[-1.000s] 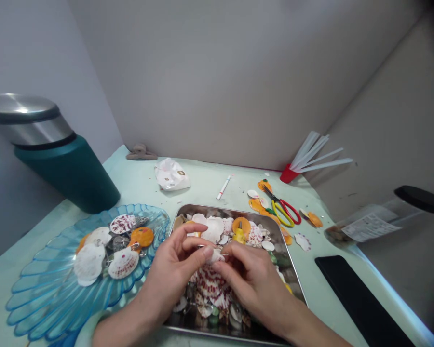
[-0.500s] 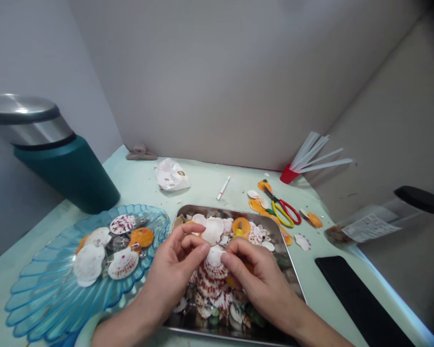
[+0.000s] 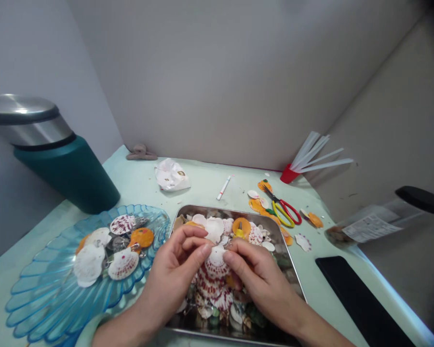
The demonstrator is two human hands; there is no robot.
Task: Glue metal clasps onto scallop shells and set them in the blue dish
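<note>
Between my two hands is a white shell with reddish speckles (image 3: 217,261), above a metal tray (image 3: 299,289) full of shells. My left hand (image 3: 177,262) pinches the shell's left edge between thumb and fingers. At its right edge, my right hand (image 3: 255,270) is closed in a pinch on the same shell. A small dark dot shows near the shell's top. Beneath it in the tray lie red-and-white striped shells (image 3: 215,291). A yellow-capped tip (image 3: 239,230) stands on an orange shell behind my fingers.
A blue scalloped dish (image 3: 58,294) with shells is at left, before a green bottle (image 3: 68,173). Behind the tray are a plastic bag (image 3: 171,175) and white marker (image 3: 223,188). Scissors (image 3: 282,212), a red cup (image 3: 289,174), a clear jar (image 3: 369,226) and a black case (image 3: 358,299) are at right.
Both hands and the held shell have shifted very slightly to the right. The fingers of my right hand have moved a little on the shell's edge.
</note>
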